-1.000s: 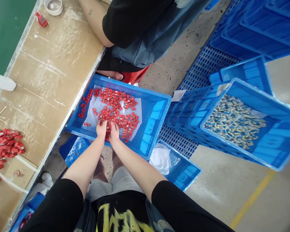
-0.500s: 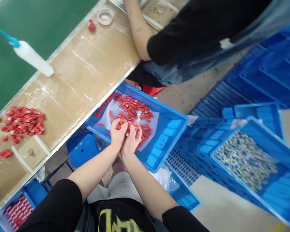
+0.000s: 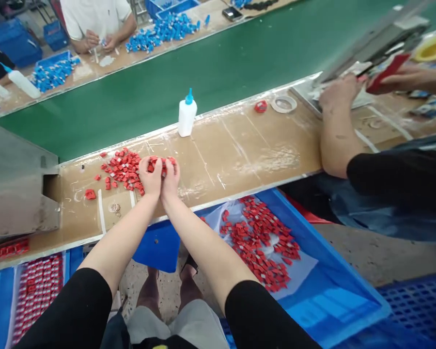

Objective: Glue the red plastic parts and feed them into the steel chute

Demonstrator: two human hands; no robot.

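Note:
My left hand [image 3: 150, 175] and my right hand [image 3: 171, 177] are cupped together over the tan worktop [image 3: 218, 160]. Between them they hold a heap of small red plastic parts [image 3: 159, 166]. Just left of my hands lies a pile of the same red parts [image 3: 122, 167], and my left hand is at its right edge. Below the table's front edge, a blue crate [image 3: 334, 300] holds many more red parts [image 3: 261, 237] on a white sheet. The exact shape of the parts is too small to make out.
A white bottle with a blue tip [image 3: 187, 116] stands behind my hands. A tape roll [image 3: 284, 103] lies farther right, near a co-worker's arm [image 3: 339, 131]. Lower left, another crate holds rows of red parts [image 3: 39, 291]. Across the green belt [image 3: 236, 68] are blue parts [image 3: 167, 30].
My hands have moved from over the blue crate to the worktop beside the pile, carrying red parts. My view has turned left and up, showing a person across the belt.

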